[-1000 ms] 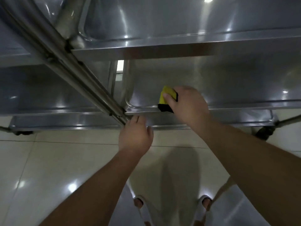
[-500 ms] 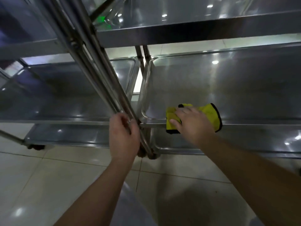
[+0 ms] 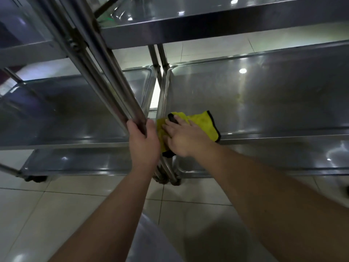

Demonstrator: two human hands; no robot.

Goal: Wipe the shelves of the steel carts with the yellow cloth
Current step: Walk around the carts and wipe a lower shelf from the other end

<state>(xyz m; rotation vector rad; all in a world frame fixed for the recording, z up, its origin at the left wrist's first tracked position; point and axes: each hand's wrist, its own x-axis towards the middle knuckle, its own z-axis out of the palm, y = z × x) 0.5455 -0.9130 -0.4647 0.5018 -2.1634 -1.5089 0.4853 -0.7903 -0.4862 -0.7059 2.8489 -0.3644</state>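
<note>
Left hand: the left hand (image 3: pixel 144 142) is wrapped around the upright steel posts (image 3: pixel 105 76) at the near corner where the two carts meet, fingers and thumb curled round the tubes.
Right hand: the right hand (image 3: pixel 184 138) lies flat on the yellow cloth (image 3: pixel 204 124), fingers straight and spread, pressing it down rather than pinching it.
Yellow cloth: black-edged and crumpled, at the near left corner of the right cart's middle shelf (image 3: pixel 273 103), partly draped over that shelf's near rim; its right part shows beyond the hand.
Right cart: its top shelf (image 3: pixel 217 21) runs across the upper part of the view, and a lower shelf (image 3: pixel 283 159) shows beneath the middle one.
Left cart: its middle shelf (image 3: pixel 62 114) sits just left of the posts, level with the right cart's, with a narrow gap between the two.
Floor: pale tiled floor (image 3: pixel 56 214) under both carts, and a dark caster (image 3: pixel 35 178) at the near left.
</note>
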